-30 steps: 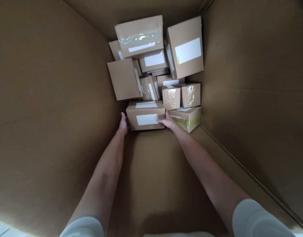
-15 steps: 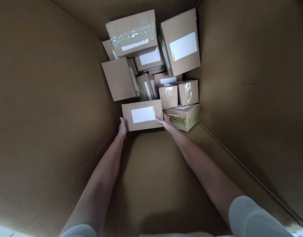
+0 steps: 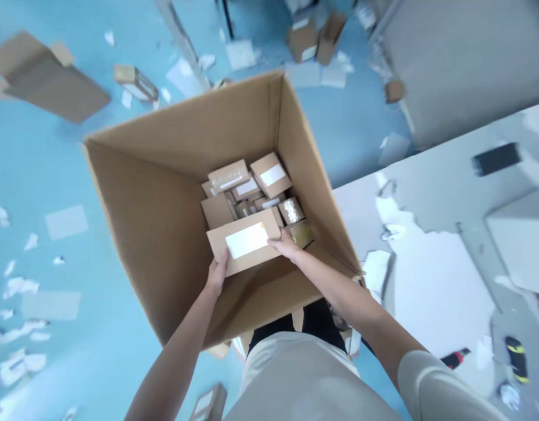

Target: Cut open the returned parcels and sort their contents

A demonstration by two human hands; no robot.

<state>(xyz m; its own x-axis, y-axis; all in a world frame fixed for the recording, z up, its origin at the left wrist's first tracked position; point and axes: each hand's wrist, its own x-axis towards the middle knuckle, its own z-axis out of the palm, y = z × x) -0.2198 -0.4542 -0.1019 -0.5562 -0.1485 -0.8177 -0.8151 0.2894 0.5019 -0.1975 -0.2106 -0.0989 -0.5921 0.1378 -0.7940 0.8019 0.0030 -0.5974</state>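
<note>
Between my two hands is a small cardboard box [image 3: 217, 237] with a white label facing up. My left hand [image 3: 217, 272] grips its lower left end, and my right hand [image 3: 287, 245] grips its right end, the thumb on top by the label. The box is slightly tilted, above other parcels inside a large open carton [image 3: 155, 234]. Below it lie several smaller taped and labelled boxes, among them a labelled box [image 3: 278, 186] in the far right corner and a taped box [image 3: 229, 175] beside it. My fingers under the held box are hidden.
A table [image 3: 436, 280] with white sheets, a dark phone-like object [image 3: 496, 159] and tools stands to the right. On the blue floor [image 3: 120, 351] lie paper scraps, an opened carton [image 3: 54, 82] and a small box [image 3: 135, 83]. A grey panel [image 3: 471, 52] rises at upper right.
The held box has come up from among the parcels toward me, still in both hands. My view has drawn back out of the large carton, so its rim and the room now show.
</note>
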